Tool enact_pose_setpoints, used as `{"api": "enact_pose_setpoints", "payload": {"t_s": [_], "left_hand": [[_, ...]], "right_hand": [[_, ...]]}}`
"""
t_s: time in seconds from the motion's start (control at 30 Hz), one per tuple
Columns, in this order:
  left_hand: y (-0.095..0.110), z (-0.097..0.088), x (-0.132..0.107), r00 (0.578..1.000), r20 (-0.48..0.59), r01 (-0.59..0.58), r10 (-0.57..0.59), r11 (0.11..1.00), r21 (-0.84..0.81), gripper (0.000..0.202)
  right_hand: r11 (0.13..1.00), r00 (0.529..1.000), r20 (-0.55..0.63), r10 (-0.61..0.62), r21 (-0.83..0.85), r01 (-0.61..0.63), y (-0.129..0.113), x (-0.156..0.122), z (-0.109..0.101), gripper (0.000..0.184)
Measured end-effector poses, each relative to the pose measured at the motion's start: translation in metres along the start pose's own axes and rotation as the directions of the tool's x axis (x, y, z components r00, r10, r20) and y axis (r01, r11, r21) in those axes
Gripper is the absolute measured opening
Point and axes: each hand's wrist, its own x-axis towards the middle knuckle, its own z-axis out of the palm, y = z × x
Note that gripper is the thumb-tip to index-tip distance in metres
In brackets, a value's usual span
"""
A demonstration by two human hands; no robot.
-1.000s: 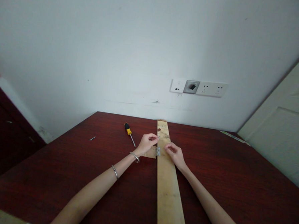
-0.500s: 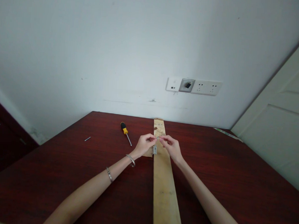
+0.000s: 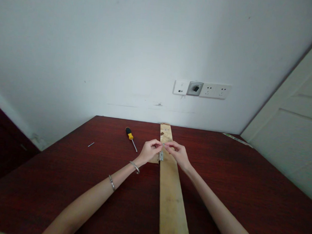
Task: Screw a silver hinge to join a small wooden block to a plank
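Observation:
A long pale wooden plank lies lengthwise on the dark red table. A small metal hinge sits at its left edge, joined to a small wood piece mostly hidden under my left hand. My left hand and my right hand meet just above the hinge, fingertips pinched together on a tiny metal piece, too small to name. Two bracelets ring my left forearm.
A yellow-and-black screwdriver lies on the table left of the plank. A small screw or nail lies further left. Wall sockets sit above the table's far edge. A white door stands at the right.
My right hand moved up from the plank to meet my left hand's fingertips above the hinge. The view shifted slightly.

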Motion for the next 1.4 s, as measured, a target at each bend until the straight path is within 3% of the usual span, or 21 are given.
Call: {"api": "enact_pose_setpoints", "payload": {"t_s": [0.6, 0.8, 0.9, 1.07, 1.23, 1.4], "left_hand": [[0.005, 0.003, -0.005, 0.997, 0.070, -0.027, 0.028, 1.000, -0.007, 0.019], [0.004, -0.012, 0.008, 0.983, 0.182, 0.002, -0.020, 0.995, 0.101, 0.024], [0.002, -0.029, 0.015, 0.951, 0.289, 0.013, -0.106, 0.952, 0.306, 0.029], [-0.007, -0.046, 0.016, 0.873, 0.460, -0.190, -0.160, 0.757, 0.625, 0.061], [-0.006, -0.042, 0.011, 0.757, 0.599, -0.308, -0.260, 0.667, 0.678, 0.086], [-0.004, -0.037, 0.009, 0.745, 0.592, -0.323, -0.308, 0.610, 0.724, 0.085]], "right_hand": [[0.999, 0.999, 0.022, -0.041, -0.013, 0.042, -0.007, 0.000, 0.000, 0.020], [0.999, 1.000, 0.009, -0.026, -0.039, 0.026, -0.002, 0.000, -0.003, 0.022], [0.998, 1.000, -0.011, -0.014, -0.055, 0.014, 0.004, 0.001, -0.004, 0.024], [0.997, 1.000, -0.029, 0.004, -0.074, -0.006, 0.012, 0.003, -0.006, 0.023], [0.996, 0.999, -0.023, 0.026, -0.090, -0.028, 0.016, 0.001, -0.006, 0.023], [0.993, 0.999, -0.021, 0.044, -0.107, -0.046, 0.019, 0.000, -0.005, 0.025]]}}
